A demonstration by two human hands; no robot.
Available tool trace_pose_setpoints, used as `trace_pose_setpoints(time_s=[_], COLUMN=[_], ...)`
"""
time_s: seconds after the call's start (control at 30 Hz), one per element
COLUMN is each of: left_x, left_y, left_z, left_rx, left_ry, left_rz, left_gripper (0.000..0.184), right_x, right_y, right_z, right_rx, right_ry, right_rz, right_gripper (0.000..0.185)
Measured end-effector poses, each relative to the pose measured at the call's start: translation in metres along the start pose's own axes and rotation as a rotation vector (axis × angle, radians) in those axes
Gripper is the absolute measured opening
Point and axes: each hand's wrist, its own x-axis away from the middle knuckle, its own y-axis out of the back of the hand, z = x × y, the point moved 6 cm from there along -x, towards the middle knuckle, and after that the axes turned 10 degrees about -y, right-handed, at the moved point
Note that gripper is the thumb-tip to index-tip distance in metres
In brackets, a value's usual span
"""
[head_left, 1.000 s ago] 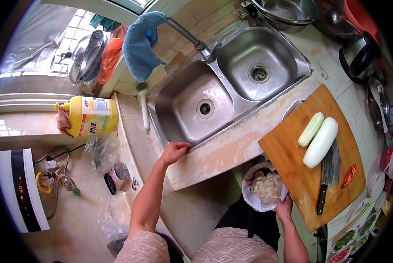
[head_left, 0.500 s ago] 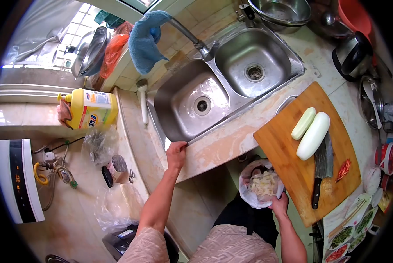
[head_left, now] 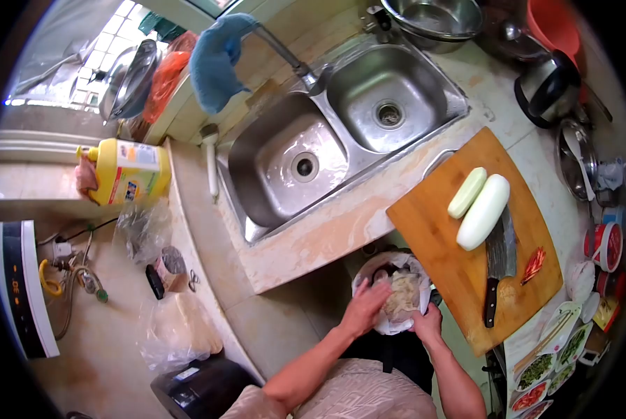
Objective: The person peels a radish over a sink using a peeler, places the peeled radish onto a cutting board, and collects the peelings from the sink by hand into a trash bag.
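Observation:
Low at my waist is a small bin (head_left: pixel 401 322) lined with a white plastic bag and holding pale peelings. My right hand (head_left: pixel 427 321) is closed on its right rim. On the left side of the bin, my left hand (head_left: pixel 366 307) reaches over the rim, its fingers stretched toward the peelings and slightly blurred. Up to the right, a wooden cutting board (head_left: pixel 432 216) bears a large peeled white gourd (head_left: pixel 483 212) and a smaller pale green one (head_left: pixel 467 192). Beside them lie a kitchen knife (head_left: pixel 500 258) and some cut red chili (head_left: pixel 534 266).
A double steel sink (head_left: pixel 257 167) spans the counter ahead, with a blue cloth (head_left: pixel 219 63) over its faucet. Plates of chopped ingredients (head_left: pixel 536 371) stand at the lower right. A yellow detergent jug (head_left: pixel 133 172) and plastic bags (head_left: pixel 177 335) are on the left.
My left hand has left the sink's front edge and moved down and right to the bin. My right hand still holds the rim. The view has shifted slightly.

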Motion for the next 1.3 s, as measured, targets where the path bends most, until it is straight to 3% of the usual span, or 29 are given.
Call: trace_pose_setpoints(time_s=[0.1, 0.17, 0.23, 0.37, 0.5, 0.57, 0.63, 0.7, 0.77, 0.83, 0.87, 0.93, 0.97, 1.03, 1.1, 1.17, 1.3], left_x=[-0.03, -0.034, -0.05, -0.071, -0.043, -0.025, -0.013, 0.001, 0.016, 0.009, 0.005, 0.004, 0.016, 0.015, 0.051, 0.075, 0.098], left_y=[0.066, 0.089, 0.112, 0.112, 0.089, 0.072, 0.037, -0.01, -0.033, -0.037, -0.036, -0.053, -0.076, -0.089, -0.136, -0.176, -0.249], left_z=[-0.003, 0.032, 0.066, 0.097, 0.067, 0.041, 0.011, -0.009, -0.011, -0.019, -0.026, -0.045, -0.052, -0.123, -0.131, -0.143, -0.215], left_rx=[-0.033, -0.209, -0.261, -0.398, -0.41, -0.241, 0.003, 0.152, 0.227, 0.178, 0.113, -0.035, -0.061, -0.299, -0.196, -0.094, -0.01], left_ry=[-0.006, 0.131, 0.302, 0.204, 0.149, 0.176, 0.056, -0.049, 0.029, -0.002, -0.039, -0.003, -0.092, -0.531, -0.405, -0.306, -0.451], left_rz=[-0.318, -0.525, -0.592, -0.442, -0.375, -0.412, -0.318, -0.073, 0.09, 0.093, -0.028, 0.228, 0.402, 0.375, 0.595, 0.578, 0.764], left_gripper=[0.043, 0.035, 0.03, 0.028, 0.03, 0.035, 0.034, 0.037, 0.038, 0.025, 0.014, 0.005, 0.01, 0.025, 0.035, 0.024, 0.012], right_x=[0.01, 0.0, 0.005, 0.008, 0.007, 0.009, 0.011, 0.014, 0.021, 0.018, 0.026, 0.032, 0.035, -0.003, 0.032, 0.043, 0.078], right_y=[0.0, -0.004, -0.008, -0.007, -0.01, -0.013, -0.018, -0.018, -0.015, -0.013, -0.008, 0.002, 0.009, -0.003, 0.03, 0.05, 0.086], right_z=[-0.005, -0.007, -0.004, 0.0, -0.005, -0.006, -0.005, -0.017, -0.026, -0.053, -0.062, -0.075, -0.088, -0.159, -0.166, -0.206, -0.298], right_rx=[-0.065, -0.04, -0.089, -0.078, -0.116, -0.135, -0.163, -0.194, -0.214, -0.243, -0.256, -0.256, -0.238, -0.333, -0.177, -0.124, -0.305], right_ry=[-0.021, 0.023, 0.006, 0.013, -0.007, -0.016, -0.016, -0.033, -0.065, -0.016, -0.014, 0.015, 0.024, 0.137, 0.04, -0.016, -0.1], right_rz=[0.052, 0.046, 0.054, -0.006, -0.017, -0.039, -0.028, -0.039, -0.078, -0.086, -0.093, -0.127, -0.164, -0.285, -0.268, -0.316, -0.383], right_gripper=[0.029, 0.029, 0.029, 0.027, 0.027, 0.027, 0.027, 0.026, 0.024, 0.023, 0.022, 0.023, 0.023, 0.025, 0.027, 0.03, 0.034])
